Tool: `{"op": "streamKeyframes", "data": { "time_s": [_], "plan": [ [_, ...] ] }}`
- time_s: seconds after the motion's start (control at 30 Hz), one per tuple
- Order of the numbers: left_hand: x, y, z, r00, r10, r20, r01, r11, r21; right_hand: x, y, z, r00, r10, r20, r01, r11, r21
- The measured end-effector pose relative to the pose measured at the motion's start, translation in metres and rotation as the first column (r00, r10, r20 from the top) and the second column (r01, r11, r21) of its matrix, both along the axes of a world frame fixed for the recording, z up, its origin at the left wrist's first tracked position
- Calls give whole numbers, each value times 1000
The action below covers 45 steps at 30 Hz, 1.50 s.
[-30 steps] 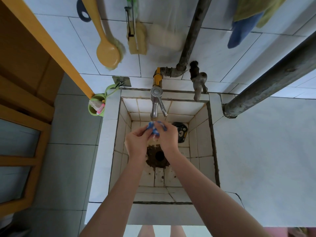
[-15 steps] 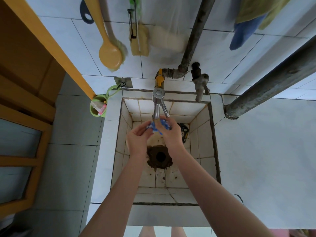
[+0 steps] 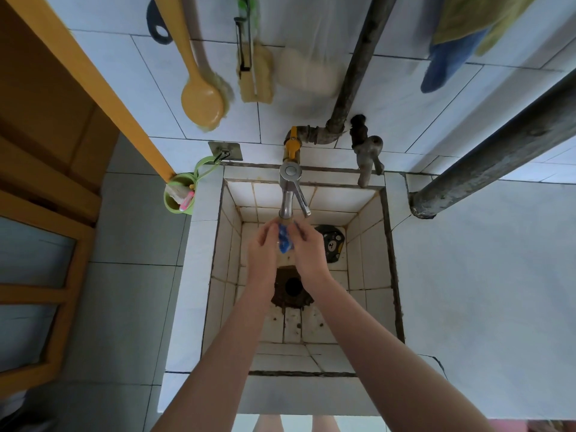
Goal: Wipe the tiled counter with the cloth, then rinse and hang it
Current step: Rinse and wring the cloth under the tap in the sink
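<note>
A small blue cloth [image 3: 285, 241] is bunched between my two hands, just under the spout of the steel tap [image 3: 289, 194], over the tiled sink [image 3: 367, 232]. My left hand [image 3: 261, 249] grips its left side and my right hand [image 3: 309, 249] grips its right side. Only a narrow strip of the cloth shows between my fingers. Whether water is running I cannot make out. The white tiled counter [image 3: 486, 291] stretches to the right of the sink.
A dark drain hole [image 3: 293, 286] lies below my hands, with a black round object [image 3: 331, 243] at the sink's back right. A yellow brush [image 3: 201, 101], sponges [image 3: 254, 79] and hanging cloths [image 3: 448, 57] are on the wall. A green cup [image 3: 179, 198] hangs left; a thick pipe [image 3: 498, 157] crosses right.
My hands have squeezed closer together around the cloth, so less of the blue shows than a second ago. They stay beneath the tap spout.
</note>
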State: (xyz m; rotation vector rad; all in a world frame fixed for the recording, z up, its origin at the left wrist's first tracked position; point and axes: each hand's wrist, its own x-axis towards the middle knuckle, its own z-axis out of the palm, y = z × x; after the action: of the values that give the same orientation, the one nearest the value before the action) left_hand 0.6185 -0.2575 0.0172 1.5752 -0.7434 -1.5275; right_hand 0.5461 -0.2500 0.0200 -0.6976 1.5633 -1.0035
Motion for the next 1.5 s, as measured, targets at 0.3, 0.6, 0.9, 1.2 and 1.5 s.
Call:
{"op": "streamKeyframes", "data": {
  "time_s": [0.3, 0.6, 0.9, 1.2, 1.5],
  "plan": [
    [5, -10, 2, 988, 35, -152, -29, 999, 40, -17, 2, 26, 994, -109, 17, 106, 987, 119],
    [15, -5, 5, 998, -29, 54, 33, 996, -80, -43, 18, 101, 997, -11, -83, -10, 968, -251],
    [25, -2, 14, 991, -62, 117, 86, 972, -216, -36, 24, 115, 986, -10, -168, -30, 971, -235],
    [31, -2, 25, 987, -81, 142, 106, 978, -177, -34, 24, 117, 948, 251, -195, -286, 942, -175],
    [39, 6, 33, 977, -156, 147, 180, 970, -164, -42, 31, 89, 966, 180, -186, -212, 962, -170]
  ]
}}
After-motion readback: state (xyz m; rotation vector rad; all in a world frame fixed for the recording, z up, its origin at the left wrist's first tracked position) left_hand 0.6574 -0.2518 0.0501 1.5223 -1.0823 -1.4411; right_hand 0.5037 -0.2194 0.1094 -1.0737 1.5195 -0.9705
